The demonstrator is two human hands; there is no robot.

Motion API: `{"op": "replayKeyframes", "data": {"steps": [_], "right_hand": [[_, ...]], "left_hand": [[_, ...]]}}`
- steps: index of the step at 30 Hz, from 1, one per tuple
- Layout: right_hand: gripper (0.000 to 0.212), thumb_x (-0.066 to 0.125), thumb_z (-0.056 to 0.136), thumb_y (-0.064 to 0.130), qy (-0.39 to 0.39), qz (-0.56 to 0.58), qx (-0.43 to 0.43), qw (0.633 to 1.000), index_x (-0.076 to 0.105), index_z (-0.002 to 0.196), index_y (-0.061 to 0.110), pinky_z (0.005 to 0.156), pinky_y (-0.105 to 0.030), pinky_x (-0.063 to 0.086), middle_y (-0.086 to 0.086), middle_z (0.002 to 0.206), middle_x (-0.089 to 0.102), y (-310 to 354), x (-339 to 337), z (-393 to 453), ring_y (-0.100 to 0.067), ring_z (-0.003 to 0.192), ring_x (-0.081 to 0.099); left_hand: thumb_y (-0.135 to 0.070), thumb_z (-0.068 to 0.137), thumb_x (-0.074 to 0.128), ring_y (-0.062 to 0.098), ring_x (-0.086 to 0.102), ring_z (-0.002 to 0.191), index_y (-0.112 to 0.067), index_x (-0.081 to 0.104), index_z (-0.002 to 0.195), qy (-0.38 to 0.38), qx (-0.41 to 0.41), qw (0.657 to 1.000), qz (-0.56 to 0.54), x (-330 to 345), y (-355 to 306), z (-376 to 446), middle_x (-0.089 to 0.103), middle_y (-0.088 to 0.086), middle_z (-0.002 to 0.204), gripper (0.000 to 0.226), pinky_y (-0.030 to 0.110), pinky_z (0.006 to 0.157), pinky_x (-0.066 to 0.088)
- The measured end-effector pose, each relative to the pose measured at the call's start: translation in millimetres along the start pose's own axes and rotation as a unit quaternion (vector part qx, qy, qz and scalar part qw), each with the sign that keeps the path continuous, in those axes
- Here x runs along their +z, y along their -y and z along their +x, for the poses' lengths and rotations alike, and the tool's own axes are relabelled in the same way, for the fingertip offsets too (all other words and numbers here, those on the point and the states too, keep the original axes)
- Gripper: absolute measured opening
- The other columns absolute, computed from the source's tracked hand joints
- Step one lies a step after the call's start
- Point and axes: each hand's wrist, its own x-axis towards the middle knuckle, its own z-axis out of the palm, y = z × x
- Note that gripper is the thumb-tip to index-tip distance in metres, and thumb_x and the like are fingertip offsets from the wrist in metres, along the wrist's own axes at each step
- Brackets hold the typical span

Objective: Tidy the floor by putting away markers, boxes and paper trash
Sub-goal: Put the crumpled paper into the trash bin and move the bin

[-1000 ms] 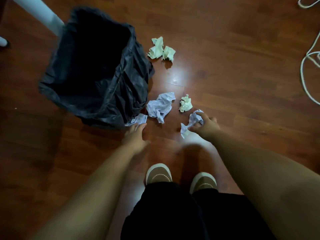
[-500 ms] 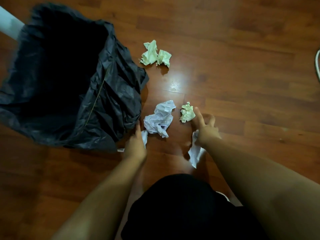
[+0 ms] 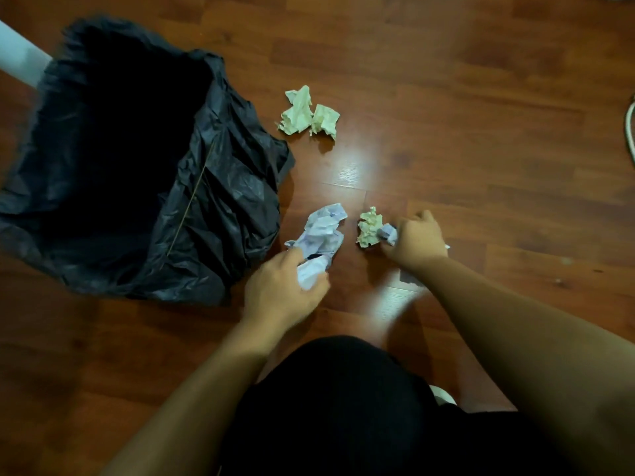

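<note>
On the wooden floor my left hand [image 3: 281, 286] grips a small white crumpled paper [image 3: 311, 274] and touches the larger white crumpled paper [image 3: 323, 231] just beyond it. My right hand [image 3: 417, 240] holds a white paper scrap [image 3: 388, 233] in its curled fingers, pressed against a small greenish paper ball [image 3: 369, 226]. Two more greenish crumpled papers [image 3: 309, 113] lie farther away. An open black bin bag [image 3: 220, 201] stands to the left of both hands.
A white pole [image 3: 20, 60] rises behind the bag at far left. A pale cord [image 3: 630, 121] lies at the right edge. My dark shorts [image 3: 343, 407] and one shoe toe [image 3: 443, 396] fill the bottom centre.
My left hand has picked up the small white paper by the bag and moved right to the larger one. My right hand has bunched its scrap and reached the greenish ball.
</note>
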Motion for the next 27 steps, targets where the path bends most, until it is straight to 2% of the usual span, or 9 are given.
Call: {"op": "replayKeyframes", "data": {"steps": [2,5,7,10,15,18,21,24,27], "right_hand": [[0.030,0.067,0.082,0.036,0.068,0.001,-0.055,0.996,0.070,0.104,0.016,0.105,-0.046,0.032,-0.011,0.151,0.034,13.0,2.9,10.9,-0.037,0.135,0.029],[0.040,0.067,0.083,0.043,0.195,-0.054,-0.087,0.975,0.066,0.121,0.029,0.108,-0.069,0.018,0.008,0.163,-0.007,24.0,15.9,20.2,-0.035,0.148,-0.001],[0.041,0.067,0.084,0.037,0.234,-0.102,-0.089,0.963,0.064,0.125,0.031,0.106,-0.062,0.035,0.004,0.162,0.000,20.7,26.9,23.9,-0.038,0.142,0.013],[0.045,0.070,0.083,0.021,0.221,-0.069,-0.083,0.969,0.061,0.126,0.027,0.083,-0.045,0.058,-0.006,0.145,0.031,7.2,34.9,27.4,-0.038,0.120,0.045],[0.038,0.066,0.087,0.022,0.104,0.078,-0.021,0.991,0.059,0.124,0.020,0.079,-0.030,0.047,-0.014,0.121,0.062,-10.0,13.5,19.0,-0.035,0.102,0.062],[0.031,0.070,0.084,0.020,-0.062,0.235,0.016,0.970,0.057,0.112,0.023,0.067,-0.021,0.039,-0.001,0.097,0.066,-6.5,-23.8,12.5,-0.023,0.084,0.061],[0.050,0.067,0.084,0.015,-0.195,0.368,0.032,0.909,0.056,0.130,0.031,0.072,-0.006,0.041,0.007,0.104,0.065,14.0,-82.5,14.2,-0.007,0.086,0.060],[0.046,0.064,0.087,0.009,-0.233,0.504,-0.028,0.831,0.060,0.125,0.033,0.096,-0.027,0.052,-0.001,0.116,0.068,55.0,-152.1,13.4,-0.015,0.104,0.066],[0.043,0.067,0.085,0.006,-0.212,0.597,-0.163,0.756,0.062,0.114,0.038,0.082,-0.024,0.055,0.008,0.102,0.071,119.8,-215.8,-4.2,-0.007,0.094,0.069]], "left_hand": [[-0.069,0.066,0.066,0.032,0.064,0.072,-0.025,0.044,0.103,0.020,0.026,0.999,0.018,9.1,-8.7,21.8,0.057,0.003,0.103,0.062,0.032,0.056,0.042],[-0.068,0.063,0.076,0.030,0.069,0.081,-0.044,0.009,0.146,0.127,0.086,0.972,0.178,33.4,-9.4,58.4,0.025,0.011,0.151,0.110,0.035,0.064,0.051],[-0.065,0.064,0.078,0.031,0.068,0.089,-0.051,-0.010,0.150,0.191,0.105,0.943,0.250,52.4,-4.1,78.6,0.003,0.019,0.161,0.124,0.037,0.072,0.055],[-0.051,0.076,0.077,0.034,0.064,0.099,-0.051,0.007,0.151,0.229,0.083,0.937,0.249,74.6,5.2,94.4,0.023,0.019,0.151,0.103,0.035,0.075,0.051],[-0.021,0.090,0.055,0.037,0.062,0.097,-0.030,0.044,0.136,0.190,0.051,0.968,0.158,70.4,14.7,93.3,0.048,0.016,0.129,0.047,0.039,0.074,0.050],[-0.024,0.083,0.059,0.038,0.063,0.092,-0.025,0.056,0.121,0.101,0.021,0.995,0.010,36.8,-9.1,81.8,0.065,0.013,0.108,0.037,0.034,0.071,0.045],[-0.019,0.074,0.063,0.037,0.062,0.076,-0.019,0.064,0.104,-0.055,0.048,0.983,-0.167,-23.0,-52.4,56.6,0.066,0.012,0.087,0.031,0.032,0.059,0.046],[-0.022,0.079,0.065,0.030,0.069,0.074,-0.020,0.063,0.104,-0.194,0.118,0.936,-0.270,-102.9,-74.9,28.4,0.066,0.009,0.087,0.025,0.039,0.064,0.054],[-0.020,0.086,0.070,0.031,0.070,0.080,-0.022,0.061,0.111,-0.341,0.162,0.888,-0.263,-185.3,-57.1,11.1,0.069,0.012,0.094,0.026,0.043,0.069,0.056]]}}
